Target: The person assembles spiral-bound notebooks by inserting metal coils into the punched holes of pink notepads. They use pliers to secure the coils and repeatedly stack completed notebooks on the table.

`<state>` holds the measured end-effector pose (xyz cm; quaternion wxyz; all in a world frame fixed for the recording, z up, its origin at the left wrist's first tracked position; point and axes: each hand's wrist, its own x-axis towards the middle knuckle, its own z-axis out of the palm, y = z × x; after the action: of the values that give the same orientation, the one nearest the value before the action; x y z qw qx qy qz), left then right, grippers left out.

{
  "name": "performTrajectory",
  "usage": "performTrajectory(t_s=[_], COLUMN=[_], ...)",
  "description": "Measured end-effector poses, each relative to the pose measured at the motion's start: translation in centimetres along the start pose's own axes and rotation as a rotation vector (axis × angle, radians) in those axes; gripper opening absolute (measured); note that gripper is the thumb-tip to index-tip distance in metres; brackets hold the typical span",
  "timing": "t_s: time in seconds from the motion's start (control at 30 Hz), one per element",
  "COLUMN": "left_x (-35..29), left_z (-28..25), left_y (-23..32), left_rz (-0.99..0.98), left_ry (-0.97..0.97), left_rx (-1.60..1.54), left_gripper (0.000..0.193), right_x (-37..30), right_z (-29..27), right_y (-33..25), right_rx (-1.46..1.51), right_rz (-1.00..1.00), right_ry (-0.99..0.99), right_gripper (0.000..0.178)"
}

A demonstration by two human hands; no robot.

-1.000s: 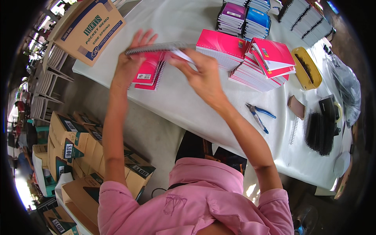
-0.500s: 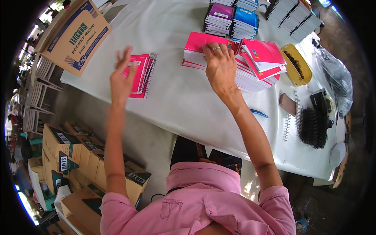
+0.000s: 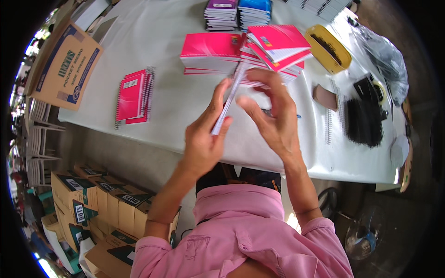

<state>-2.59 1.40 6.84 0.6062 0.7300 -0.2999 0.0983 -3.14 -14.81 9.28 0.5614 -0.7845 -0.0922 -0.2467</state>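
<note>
My left hand (image 3: 205, 134) grips a thin memo notebook (image 3: 230, 102) between thumb and fingers, tilted up so that mostly its white page edge shows. Just right of it, my right hand (image 3: 278, 113) has its thumb and curved fingers apart, slightly blurred. Its fingertips are close to the notebook's upper part; whether they touch it I cannot tell. Behind the hands stand a stack of pink notebooks (image 3: 211, 45) and a second, looser pink pile (image 3: 280, 39). At the left lies a small pile of spiral-bound pink notebooks (image 3: 131, 98).
A yellow tray (image 3: 331, 55) holds black bits. To the right lie a brown block (image 3: 325, 97), black binding coils (image 3: 364, 123) and a plastic bag (image 3: 382, 65). Purple (image 3: 221, 16) and blue notebooks (image 3: 254, 14) stand behind. Cartons (image 3: 69, 65) are at the left and below (image 3: 116, 204).
My left hand has come from the spiral-bound pile to the middle and now holds a notebook. My right hand has left the pink stack and drawn nearer. The view has shifted.
</note>
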Motion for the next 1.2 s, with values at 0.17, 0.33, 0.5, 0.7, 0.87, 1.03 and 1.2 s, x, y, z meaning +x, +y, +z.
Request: performTrajectory(t_s=[0.17, 0.33, 0.5, 0.7, 0.87, 1.03, 1.2], left_x=[-0.1, -1.5, 0.5, 0.7, 1.1, 0.9, 1.0], left_z=[-2.6, -0.6, 0.5, 4.4, 4.7, 4.6, 4.7], left_y=[-5.6, -7.3, -2.9, -2.5, -2.1, -2.3, -2.0], left_rz=[-0.164, -0.350, 0.042, 0.210, 0.192, 0.203, 0.205], left_ry=[-0.598, -0.449, -0.211, -0.445, -0.499, -0.474, -0.478], left_rx=[-0.319, -0.406, 0.294, 0.932, 0.893, 0.895, 0.904], left_gripper=[0.049, 0.062, 0.087, 0.075, 0.066, 0.066, 0.068], right_x=[-5.0, -7.5, -8.2, -5.8, -3.8, -2.8, -3.3], right_z=[-4.4, -2.0, -1.4, -6.2, -20.0, -21.1, -21.0], right_y=[4.6, 6.7, 7.8, 6.8, 13.8, 13.4, 15.3], right_rx=[0.301, 0.340, 0.244, -0.056, -0.944, -0.019, -1.183], right_rz=[0.358, 0.354, 0.372, 0.161, 0.345, 0.441, 0.427], right_ry=[-0.275, -0.138, -0.086, -0.159, 0.565, 0.394, 0.162], right_gripper=[0.034, 0.021, 0.024, 0.034, 0.028, 0.027, 0.030])
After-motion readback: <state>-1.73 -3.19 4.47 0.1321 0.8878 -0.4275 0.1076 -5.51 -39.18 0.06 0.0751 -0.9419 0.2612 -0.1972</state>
